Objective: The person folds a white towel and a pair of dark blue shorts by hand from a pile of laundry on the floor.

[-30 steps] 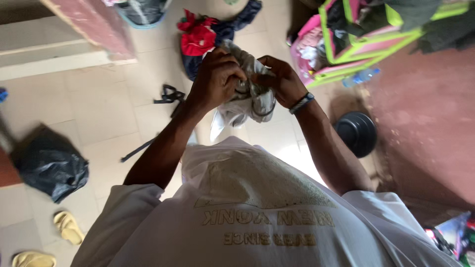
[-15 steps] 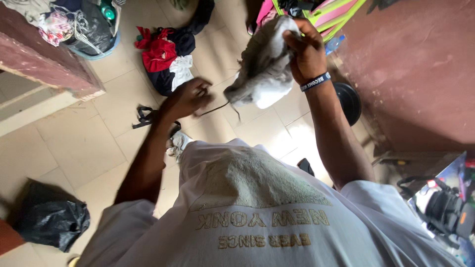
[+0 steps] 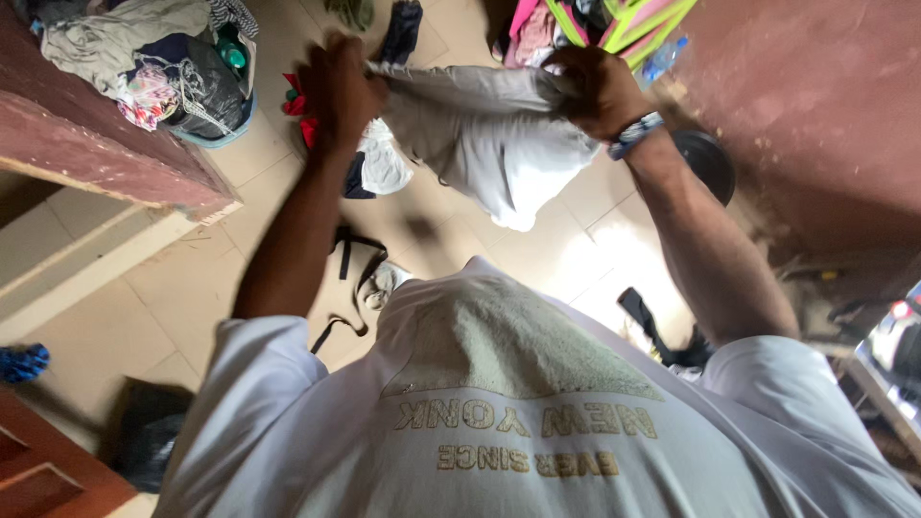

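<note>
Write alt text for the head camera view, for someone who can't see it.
Both hands, left hand and right hand, hold a grey garment stretched out above a tiled floor. Piled clothes and a bright pink-and-green bag lie beyond.

One head-worn view only, looking steeply down past the wearer's white shirt [image 3: 499, 422], which fills the near half. Raised left hand [image 3: 338, 86] and right hand [image 3: 600, 88] sit close, mid-far. Tiled floor [image 3: 192, 288] well below; nothing shared with another view.
</note>
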